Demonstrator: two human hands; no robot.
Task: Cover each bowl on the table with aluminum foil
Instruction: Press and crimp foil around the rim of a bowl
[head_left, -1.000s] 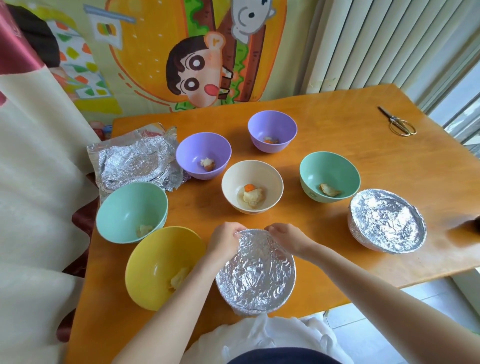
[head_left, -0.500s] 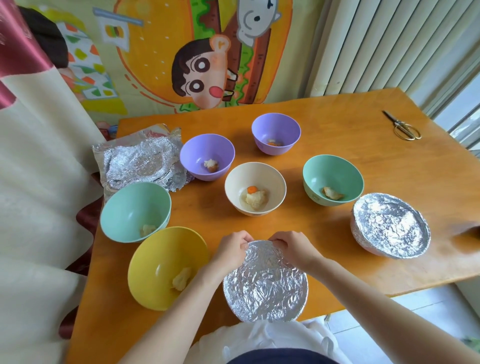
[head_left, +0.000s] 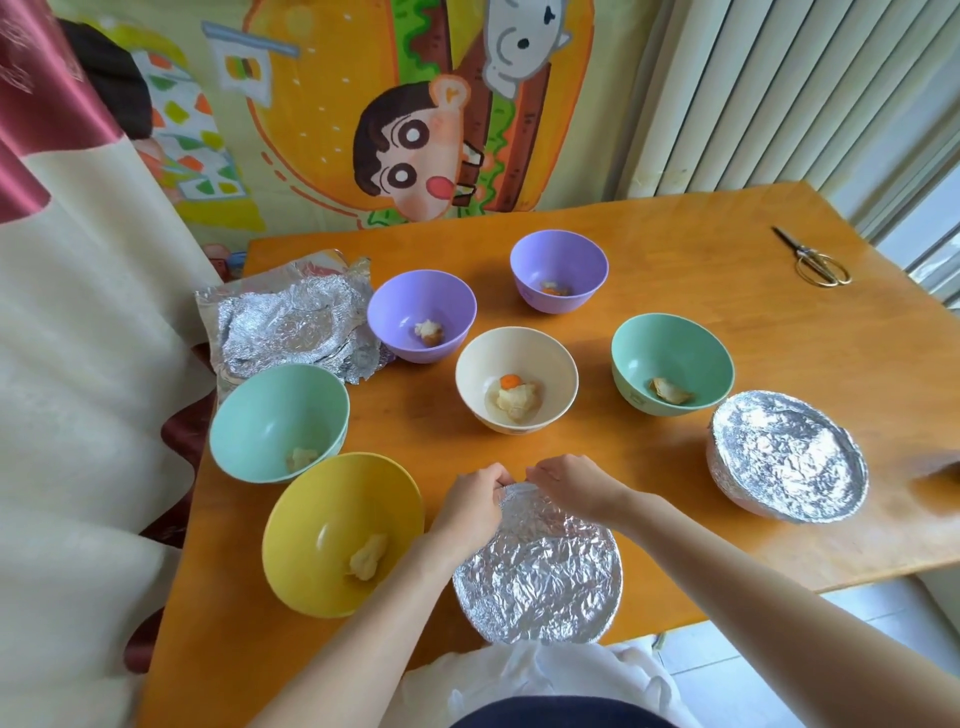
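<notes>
Head view: a foil-covered bowl (head_left: 537, 566) is seen at the lower centre of the frame, at the near edge of the bench (head_left: 727, 312); its far rim is gripped by the left hand (head_left: 470, 506) and right hand (head_left: 569, 480), fingers curled over the foil; a second covered bowl (head_left: 787, 457) sits at the right; a yellow bowl (head_left: 343, 535) lies uncovered just left of the left hand; a cream bowl (head_left: 517, 379) lies above the hands; loose foil sheets (head_left: 291, 322) lie at the left.

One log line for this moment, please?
step: crimping near foil cover | left hand: pinches far rim | right hand: pinches far rim | covered: two | open: six
</notes>
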